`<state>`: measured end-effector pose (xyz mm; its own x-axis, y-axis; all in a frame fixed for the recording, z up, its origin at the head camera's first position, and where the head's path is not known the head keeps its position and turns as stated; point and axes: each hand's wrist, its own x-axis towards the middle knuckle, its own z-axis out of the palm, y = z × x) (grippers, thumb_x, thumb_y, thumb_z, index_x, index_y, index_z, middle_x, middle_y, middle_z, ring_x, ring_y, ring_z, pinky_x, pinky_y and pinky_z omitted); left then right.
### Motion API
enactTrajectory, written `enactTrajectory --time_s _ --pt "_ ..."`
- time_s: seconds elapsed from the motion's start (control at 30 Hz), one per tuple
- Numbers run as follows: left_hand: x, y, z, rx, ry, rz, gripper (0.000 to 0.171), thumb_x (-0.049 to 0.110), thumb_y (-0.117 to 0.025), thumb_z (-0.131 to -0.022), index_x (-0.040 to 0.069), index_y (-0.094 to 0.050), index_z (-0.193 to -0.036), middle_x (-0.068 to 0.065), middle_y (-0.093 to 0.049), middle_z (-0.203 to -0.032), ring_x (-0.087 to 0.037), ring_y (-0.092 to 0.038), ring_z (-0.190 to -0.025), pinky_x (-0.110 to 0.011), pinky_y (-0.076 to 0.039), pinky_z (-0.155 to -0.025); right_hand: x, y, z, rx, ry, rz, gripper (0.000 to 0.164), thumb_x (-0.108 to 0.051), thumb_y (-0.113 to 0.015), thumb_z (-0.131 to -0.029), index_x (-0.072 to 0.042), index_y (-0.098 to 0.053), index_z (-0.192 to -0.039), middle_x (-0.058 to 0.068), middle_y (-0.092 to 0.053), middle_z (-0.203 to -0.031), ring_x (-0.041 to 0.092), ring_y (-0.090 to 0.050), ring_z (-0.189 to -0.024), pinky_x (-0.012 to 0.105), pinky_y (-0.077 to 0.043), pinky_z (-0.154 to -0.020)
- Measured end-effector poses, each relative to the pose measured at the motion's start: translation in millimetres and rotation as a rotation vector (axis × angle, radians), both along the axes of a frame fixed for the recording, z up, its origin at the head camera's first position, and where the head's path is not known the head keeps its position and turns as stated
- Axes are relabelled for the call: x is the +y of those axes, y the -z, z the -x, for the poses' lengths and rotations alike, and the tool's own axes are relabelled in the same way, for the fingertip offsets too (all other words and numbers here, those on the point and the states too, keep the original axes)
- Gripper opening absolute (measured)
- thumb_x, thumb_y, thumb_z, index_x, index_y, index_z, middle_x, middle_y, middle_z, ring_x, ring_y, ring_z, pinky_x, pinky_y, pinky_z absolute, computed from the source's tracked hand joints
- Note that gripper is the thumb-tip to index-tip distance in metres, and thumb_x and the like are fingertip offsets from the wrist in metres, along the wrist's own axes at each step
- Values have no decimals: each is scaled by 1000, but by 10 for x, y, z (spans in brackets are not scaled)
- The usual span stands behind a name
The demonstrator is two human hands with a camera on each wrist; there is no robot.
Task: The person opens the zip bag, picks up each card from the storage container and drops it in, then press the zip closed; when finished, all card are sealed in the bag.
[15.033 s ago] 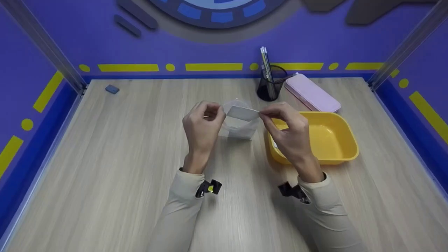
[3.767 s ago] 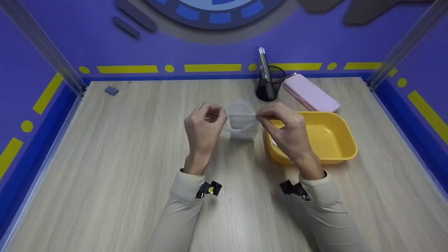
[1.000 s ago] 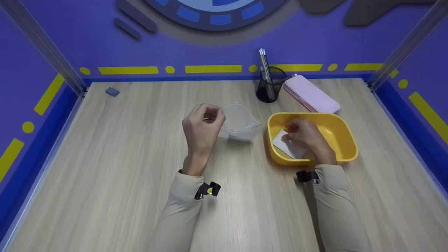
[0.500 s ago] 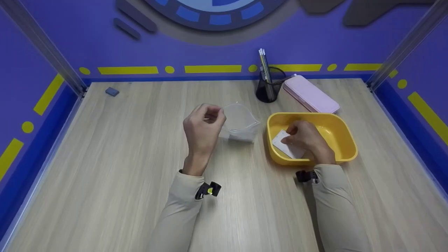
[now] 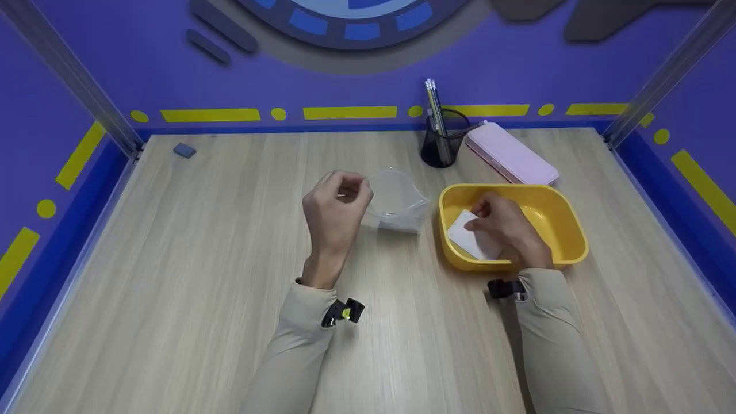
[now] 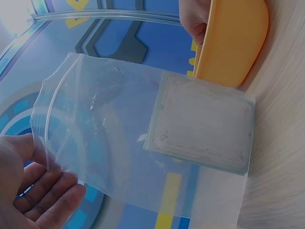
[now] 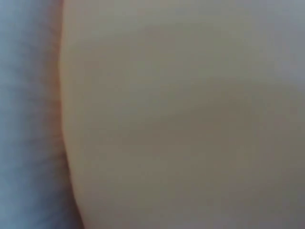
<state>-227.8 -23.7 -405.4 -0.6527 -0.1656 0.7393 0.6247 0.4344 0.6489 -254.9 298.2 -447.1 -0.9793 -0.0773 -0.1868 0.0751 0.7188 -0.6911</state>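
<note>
My left hand [image 5: 336, 210] pinches the rim of a clear zip bag [image 5: 397, 198], whose mouth gapes upward. The bag stands on the table; in the left wrist view a stack of thin whitish squares [image 6: 202, 124] lies at its bottom. My right hand [image 5: 506, 221] reaches into the yellow basin [image 5: 566, 230]. Its thumb and forefinger pinch the near corner of a thin white square [image 5: 474, 241] there, part of which the hand covers. The right wrist view is blurred, filled by a yellowish surface and a sleeve.
Behind the basin lie a pink zip case [image 5: 512, 152] and a black mesh cup [image 5: 440, 149] with pencils. A small blue-grey block [image 5: 184, 150] sits at the far left. A blue wall [image 5: 345, 80] closes off the table's back edge.
Earlier my right hand held a thin white square over the bag and lowered it in. It then moved into the basin, where its fingers took hold of another square. The left hand stayed put.
</note>
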Motion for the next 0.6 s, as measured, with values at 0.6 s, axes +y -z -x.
enactTrajectory --time_s 0.6 --pt "-4 -20 -7 4 0 1 6 -3 -73 -88 2 -76 -87 -6 -73 -81 -16 -70 -70 -26 -60 -63 52 -182 5 19 -34 -22 24 -11 -66 -106 3 -65 -126 21 -64 -118 34 -55 -107 44 -49 -99"
